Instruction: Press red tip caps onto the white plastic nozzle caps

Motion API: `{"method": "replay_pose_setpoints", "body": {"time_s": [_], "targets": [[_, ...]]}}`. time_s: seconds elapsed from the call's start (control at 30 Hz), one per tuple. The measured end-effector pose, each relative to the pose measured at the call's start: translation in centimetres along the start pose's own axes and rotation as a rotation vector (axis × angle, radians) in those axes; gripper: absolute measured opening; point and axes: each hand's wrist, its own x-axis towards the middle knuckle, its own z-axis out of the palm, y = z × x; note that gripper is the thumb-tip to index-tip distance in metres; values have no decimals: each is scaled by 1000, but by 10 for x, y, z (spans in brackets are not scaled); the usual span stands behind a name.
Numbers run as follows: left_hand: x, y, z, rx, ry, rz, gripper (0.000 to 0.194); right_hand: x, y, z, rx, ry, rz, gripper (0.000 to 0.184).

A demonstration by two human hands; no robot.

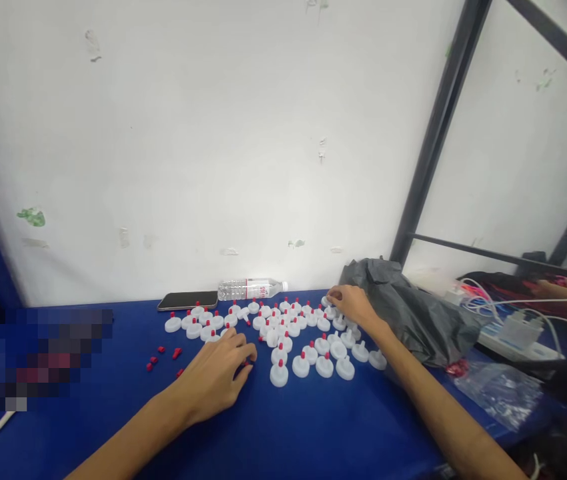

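Many white round nozzle caps (301,365) stand on the blue tabletop, most with a small red tip on the spout. Several at the right, such as one white nozzle cap (345,368), have bare spouts. My right hand (356,305) reaches to the far right of the group, its fingertips pinched on a white nozzle cap (326,301). My left hand (221,373) is low over the table at the group's near left side. Its fingers are loosely bent, the thumb apart from them, and nothing shows between. Loose red tips (177,353) lie left of it.
A phone (187,301) and a clear water bottle (251,289) lie along the wall. At the right are a dark plastic bag (408,313), a clear bag (503,393), a power strip (523,343) and cables. Another person's hand (566,300) shows at the far right.
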Motion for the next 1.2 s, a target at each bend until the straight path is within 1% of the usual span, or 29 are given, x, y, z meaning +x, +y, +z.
{"method": "replay_pose_setpoints", "body": {"time_s": [0.1,0.17,0.23,0.3,0.4,0.53,0.67,0.77,0.87,0.93,0.97,1.0,1.03,1.07,1.1,1.2], "targets": [[1,-1,0,18,3,0,17,-2,-1,2,-27,-40,-17,19],[1,0,0,21,30,0,19,-2,-2,1,-41,-44,-19,24],[0,4,-1,7,83,3,22,-2,-5,-1,-48,-27,-21,29],[-1,11,-1,-16,124,16,30,-3,-8,-5,-43,2,-33,30],[-1,21,2,-29,111,73,37,-4,-16,-11,-21,45,-66,30],[0,24,7,-34,68,152,30,-6,-24,-15,15,96,-113,29],[1,23,8,-37,50,151,18,-8,-33,-18,57,150,-169,29],[0,25,6,-38,62,142,11,-14,-46,-26,97,191,-224,32],[0,25,2,-73,157,109,12,-28,-69,-37,147,196,-318,31],[1,23,-1,-126,254,71,11,-41,-88,-42,199,144,-439,28],[2,22,-2,-159,302,48,11,-48,-97,-43,239,95,-529,28],[2,21,-4,-191,347,23,11,-55,-106,-43,265,47,-605,34],[3,20,-5,-219,384,-3,11,-61,-115,-41,284,13,-665,44],[3,19,-5,-238,413,-24,12,-66,-122,-37,297,-14,-707,52],[3,19,-6,-246,429,-38,13,-71,-128,-33,310,-25,-738,54],[2,19,-4,-202,430,-46,15,-77,-138,-19,344,-10,-801,41]]}}
